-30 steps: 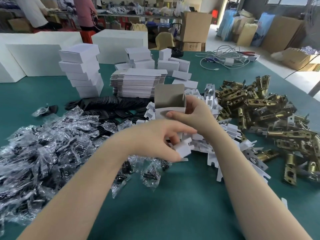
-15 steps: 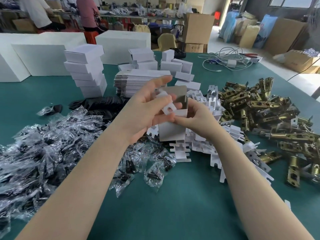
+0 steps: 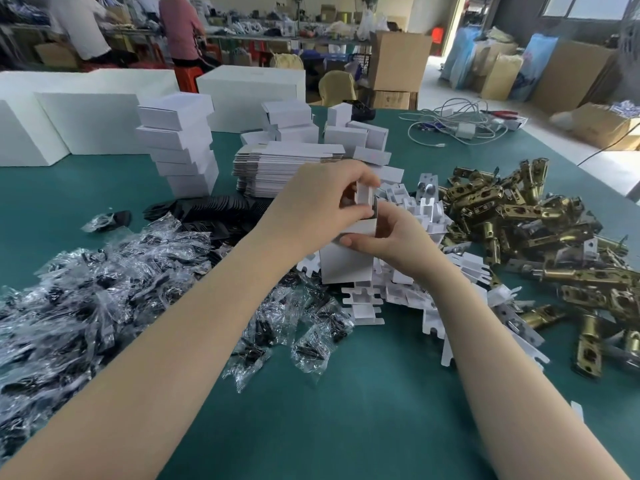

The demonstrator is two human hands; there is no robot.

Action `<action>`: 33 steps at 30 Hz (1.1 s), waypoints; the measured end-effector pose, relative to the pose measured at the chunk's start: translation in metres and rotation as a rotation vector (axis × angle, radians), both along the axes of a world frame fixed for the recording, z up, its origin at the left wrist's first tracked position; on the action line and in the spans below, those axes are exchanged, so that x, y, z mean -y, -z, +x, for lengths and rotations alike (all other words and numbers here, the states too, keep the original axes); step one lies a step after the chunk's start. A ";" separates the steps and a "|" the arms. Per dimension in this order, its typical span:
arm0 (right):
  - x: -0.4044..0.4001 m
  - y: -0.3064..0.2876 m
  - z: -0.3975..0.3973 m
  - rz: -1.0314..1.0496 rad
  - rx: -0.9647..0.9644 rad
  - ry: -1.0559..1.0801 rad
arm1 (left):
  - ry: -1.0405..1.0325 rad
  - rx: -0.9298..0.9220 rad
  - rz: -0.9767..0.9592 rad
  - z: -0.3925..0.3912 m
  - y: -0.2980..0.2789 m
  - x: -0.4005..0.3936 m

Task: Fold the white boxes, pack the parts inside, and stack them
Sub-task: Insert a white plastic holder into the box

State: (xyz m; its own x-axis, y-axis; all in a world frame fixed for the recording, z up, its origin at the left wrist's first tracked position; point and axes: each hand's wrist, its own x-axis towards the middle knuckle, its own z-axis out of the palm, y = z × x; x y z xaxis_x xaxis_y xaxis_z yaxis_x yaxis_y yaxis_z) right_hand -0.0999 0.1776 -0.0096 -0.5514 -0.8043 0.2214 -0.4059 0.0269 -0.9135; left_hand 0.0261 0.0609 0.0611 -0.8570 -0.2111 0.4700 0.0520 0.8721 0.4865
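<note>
Head view, only one camera. Green desk (image 3: 363, 410) fills the frame.

White box (image 3: 346, 265), part-folded, stands upright near frame centre, open end up, just above the pile of white card inserts (image 3: 367, 299).

Left hand (image 3: 311, 209): fingers curled, grip clamped on a small white insert piece (image 3: 365, 195) at the box mouth. Whether the piece is already inside the box or only at its rim, cannot tell.

Right hand (image 3: 391, 237): grip closed round the upper right side of the box, thumb lying across its front face, steadying it.

Surroundings, clock positions taken from the box:
- 3 o'clock: heap of brass latch parts (image 3: 540, 230), spreading to the right edge.
- 8 o'clock: large heap of clear plastic bags with dark contents (image 3: 104, 289), touching the inserts at its near end.
- 10 o'clock: black flat pieces (image 3: 207, 209) in a low pile.
- 11 o'clock: stack of folded white boxes (image 3: 180, 143), leaning slightly.
- 12 o'clock: stack of flat box blanks (image 3: 284, 164), directly behind the left hand; more folded boxes (image 3: 356, 133) loosely grouped beyond it.
- 1 o'clock, far: tangle of white cables (image 3: 457, 126).
- Far left: large white cartons (image 3: 86, 119) on the desk.
</note>
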 end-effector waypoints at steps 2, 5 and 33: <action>0.000 0.001 -0.001 0.011 -0.013 0.002 | -0.010 0.038 -0.061 -0.005 0.002 -0.002; -0.001 0.001 -0.002 0.031 -0.017 -0.003 | -0.042 0.034 -0.121 -0.009 0.002 -0.004; -0.001 0.000 0.000 0.089 -0.012 0.030 | -0.187 0.116 -0.380 -0.008 0.012 -0.012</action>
State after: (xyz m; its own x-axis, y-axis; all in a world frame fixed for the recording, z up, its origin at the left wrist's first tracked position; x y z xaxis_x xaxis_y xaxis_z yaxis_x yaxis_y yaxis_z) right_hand -0.1000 0.1789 -0.0094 -0.5729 -0.8044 0.1571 -0.4150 0.1194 -0.9020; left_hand 0.0186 0.0732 0.0492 -0.8721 -0.1981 0.4474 -0.1595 0.9795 0.1227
